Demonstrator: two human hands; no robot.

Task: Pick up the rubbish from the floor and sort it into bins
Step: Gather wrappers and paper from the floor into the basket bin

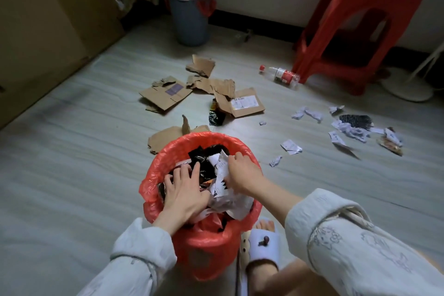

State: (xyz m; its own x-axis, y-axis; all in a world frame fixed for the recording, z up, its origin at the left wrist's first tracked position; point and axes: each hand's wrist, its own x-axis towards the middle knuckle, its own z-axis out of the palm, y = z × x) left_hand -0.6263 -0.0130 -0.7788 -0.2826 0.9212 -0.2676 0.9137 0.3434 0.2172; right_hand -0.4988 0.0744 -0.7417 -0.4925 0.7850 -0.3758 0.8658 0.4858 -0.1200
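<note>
Far left: brown cupboard side (48, 31), nothing to collect there. Behind it against the wall, grey bin (188, 14) w/ red liner, well apart from the person.

Left hand (185, 192) lies flat on the rubbish in the near red-lined bin (153, 175), fingers (182, 173) straight and spread, pressing down on black wrappers; it holds nothing. Right hand (242, 173) is just beside it over the same bin, fingers curled onto a white paper slip (219, 175), gripping or pushing it down into the pile. Bin looks nearly full, contents heaped to the rim.

Step in hand, as I read it: compacting or tucking in the load just dropped, i.e. end of one deposit, not a pickup.

Still on the floor (72, 151), left to right: cardboard pieces (165, 94) behind the near bin, incl. one w/ a label; a black wrapper (216, 115) between them; plastic bottle (280, 74) near the red stool (355, 26); torn paper scraps (348, 130) at right w/ another dark wrapper among them.

So task is maybe partway, plenty left. Next move prob. needs both hands out of the bin, then a reach fwd for cardboard or right for paper. Cardboard and bottle likely belong in the far grey bin, but can't tell the sorting rule from here.
</note>
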